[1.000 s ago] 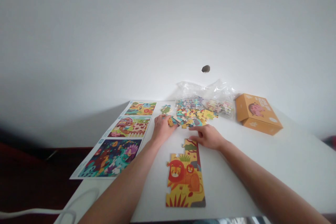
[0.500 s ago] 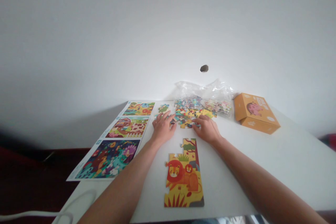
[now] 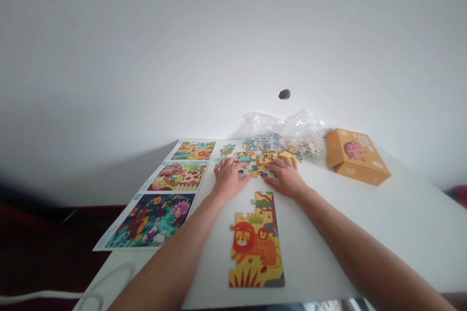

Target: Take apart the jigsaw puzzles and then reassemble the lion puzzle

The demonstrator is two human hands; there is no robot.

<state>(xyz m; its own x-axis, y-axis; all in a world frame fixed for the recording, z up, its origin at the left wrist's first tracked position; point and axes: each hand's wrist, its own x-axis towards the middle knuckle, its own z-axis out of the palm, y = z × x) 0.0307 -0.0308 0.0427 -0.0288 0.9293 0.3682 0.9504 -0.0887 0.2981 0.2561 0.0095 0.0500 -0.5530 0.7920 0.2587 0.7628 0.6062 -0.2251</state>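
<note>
A big white wall (image 3: 146, 58) fills the top of the view, and under it is a white worktop (image 3: 365, 223). On the left side of the worktop lies a long sheet (image 3: 160, 199) with three bright pictures in a row: a dark jungle one nearest, a red barn one in the middle and a yellow and green one at the far end. In the middle, close to the person, lies the lion puzzle (image 3: 257, 248). It is a built strip with two orange lions on yellow ground and a little tree at its far end. Far to the right sits an orange box (image 3: 355, 155) with a pink animal on its lid, well apart from the hands. Next to the box, by the wall, are clear bags (image 3: 292, 133) with more small bits inside. In front of the bags is a heap of loose pieces (image 3: 257, 161), just past the far end of the lion puzzle. The left hand (image 3: 229, 179) lies palm down on the left side of the heap, and the right hand (image 3: 288, 179) lies palm down on the right side. The grip of each hand is apart, with fingers spread flat on the pieces and not closed round any of them. A white cord (image 3: 54, 295) curls at the bottom left corner. One green piece (image 3: 228, 149) lies alone just beyond the left hand. A small dark spot (image 3: 284, 94) is on the wall above the bags.
</note>
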